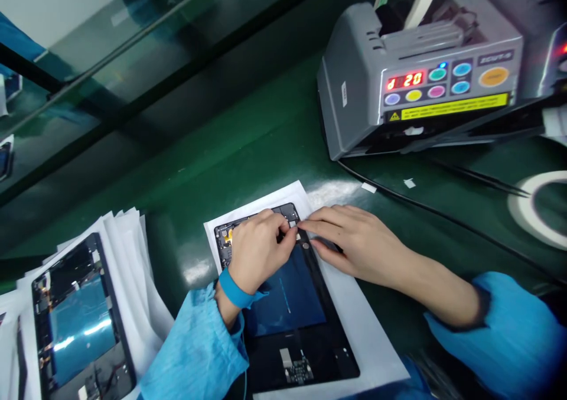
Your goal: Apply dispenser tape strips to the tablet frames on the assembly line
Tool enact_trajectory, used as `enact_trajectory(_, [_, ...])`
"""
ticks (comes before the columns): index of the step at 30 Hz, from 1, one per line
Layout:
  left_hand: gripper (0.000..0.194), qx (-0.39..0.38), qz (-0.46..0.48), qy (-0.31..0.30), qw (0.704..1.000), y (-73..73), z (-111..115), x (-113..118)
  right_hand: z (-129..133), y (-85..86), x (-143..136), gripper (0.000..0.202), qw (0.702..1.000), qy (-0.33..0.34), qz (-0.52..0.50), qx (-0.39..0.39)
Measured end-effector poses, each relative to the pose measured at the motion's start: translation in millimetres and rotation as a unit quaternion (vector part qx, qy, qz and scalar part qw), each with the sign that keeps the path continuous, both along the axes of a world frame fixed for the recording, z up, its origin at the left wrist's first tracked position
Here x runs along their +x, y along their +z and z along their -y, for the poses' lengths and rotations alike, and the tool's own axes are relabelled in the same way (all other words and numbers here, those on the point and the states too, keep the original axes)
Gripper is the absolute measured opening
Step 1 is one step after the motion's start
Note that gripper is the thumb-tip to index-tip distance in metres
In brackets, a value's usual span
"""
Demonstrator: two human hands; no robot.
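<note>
An opened tablet (310,293) lies on a white sheet (376,353), its inner parts and a large blue-filmed battery (283,299) exposed. My left hand (261,246), with a blue band at the wrist, is over the tablet's upper part. Its thumb and index finger are pinched near the upper right edge, and what they hold, if anything, is too small to make out. From the right, my right hand (354,237) reaches in with its fingers stretched out. Its fingertips meet the tablet's upper right edge, close beside the left thumb.
A grey tape dispenser (358,93) with a red display stands at the back right. Near it lie a black cable (416,202), tweezers (482,175) and a white tape roll (522,208). Another opened tablet (84,323) rests on stacked white sheets (137,276) at the left.
</note>
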State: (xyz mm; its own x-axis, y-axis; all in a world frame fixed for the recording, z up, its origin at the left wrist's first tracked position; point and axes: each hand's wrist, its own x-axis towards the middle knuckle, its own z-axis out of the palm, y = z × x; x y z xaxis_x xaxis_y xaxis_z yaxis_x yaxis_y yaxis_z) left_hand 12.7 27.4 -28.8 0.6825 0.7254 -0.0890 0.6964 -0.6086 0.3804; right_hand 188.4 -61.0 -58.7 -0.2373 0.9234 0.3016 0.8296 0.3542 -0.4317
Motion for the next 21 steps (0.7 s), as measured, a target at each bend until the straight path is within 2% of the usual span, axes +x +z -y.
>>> enact_trajectory(4, [0.019,0.014,0.006,0.003,1.000,-1.5,1,1,-1,2.8,-3,0.024,1.000,0.001,-0.003,0.003])
enact_trajectory(7, [0.019,0.021,0.007,-0.001,1.000,0.2,0,0,8,12.2,5,0.022,0.997,-0.034,0.027,0.065])
enact_trajectory(10, [0.021,0.042,-0.006,-0.010,0.999,1.7,-2,-2,28,21.1,40,0.025,0.971,-0.157,0.055,0.170])
enact_trajectory(12, [0.022,0.055,-0.014,-0.014,0.998,1.1,-3,-2,43,24.0,76,0.032,0.935,-0.258,0.108,0.217])
enact_trajectory(14, [0.023,0.065,-0.020,-0.010,0.998,0.4,-5,0,54,24.4,112,0.037,0.899,-0.325,0.175,0.236])
enact_trajectory(17, [0.024,0.072,-0.035,0.003,0.997,1.4,-5,2,58,21.6,149,0.037,0.886,-0.352,0.211,0.216])
enact_trajectory(21, [0.025,0.043,-0.025,0.011,0.999,7.2,-3,2,52,15.7,164,0.032,0.898,-0.343,0.198,0.191])
